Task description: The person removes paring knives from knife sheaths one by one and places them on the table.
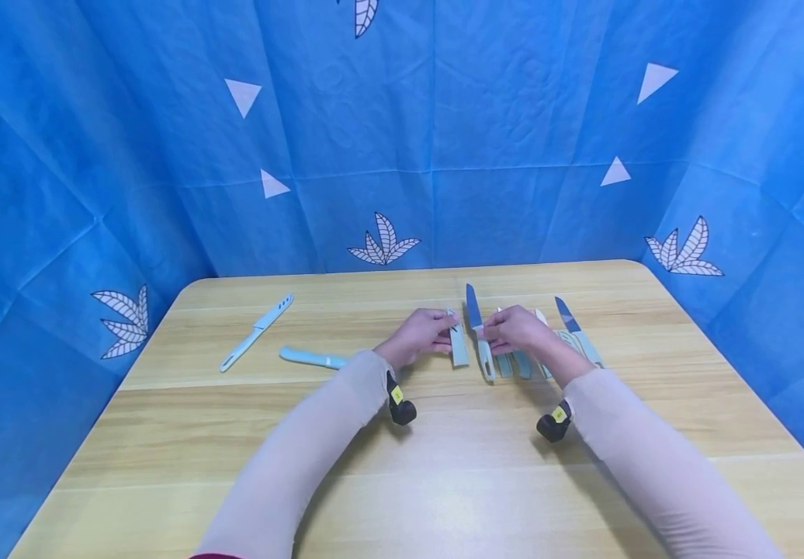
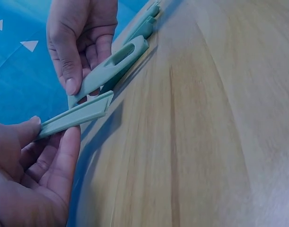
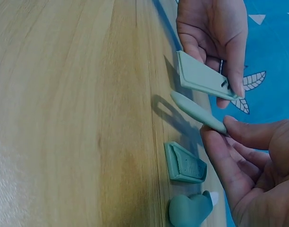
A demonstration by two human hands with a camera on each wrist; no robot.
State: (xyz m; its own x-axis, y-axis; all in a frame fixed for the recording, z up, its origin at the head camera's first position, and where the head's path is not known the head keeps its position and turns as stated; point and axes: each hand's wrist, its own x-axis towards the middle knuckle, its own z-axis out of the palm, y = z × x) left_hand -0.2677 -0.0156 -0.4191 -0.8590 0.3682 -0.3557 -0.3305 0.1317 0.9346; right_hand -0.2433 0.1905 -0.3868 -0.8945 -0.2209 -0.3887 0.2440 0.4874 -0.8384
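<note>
My left hand (image 1: 421, 335) pinches a pale green blade sheath (image 1: 459, 349) between thumb and fingers, over the far middle of the table. Just right of it, my right hand (image 1: 517, 330) grips a knife (image 1: 485, 362) where its pale green handle meets the blade. The knife's dark blade (image 1: 473, 307) points away from me, and a long slot runs through the handle (image 2: 117, 61) in the left wrist view. In the right wrist view, the sheath (image 3: 203, 75) and knife handle (image 3: 196, 111) are held side by side, raised with shadows on the wood below.
Right of my hands lie several pale green pieces, among them a sheath (image 3: 187, 165) and a rounded handle (image 3: 184, 210). Beyond them is a dark-bladed knife (image 1: 566, 314). On the left lie a pale knife-shaped piece (image 1: 257, 332) and another handled piece (image 1: 307, 357). A blue curtain (image 1: 486, 155) hangs behind the table.
</note>
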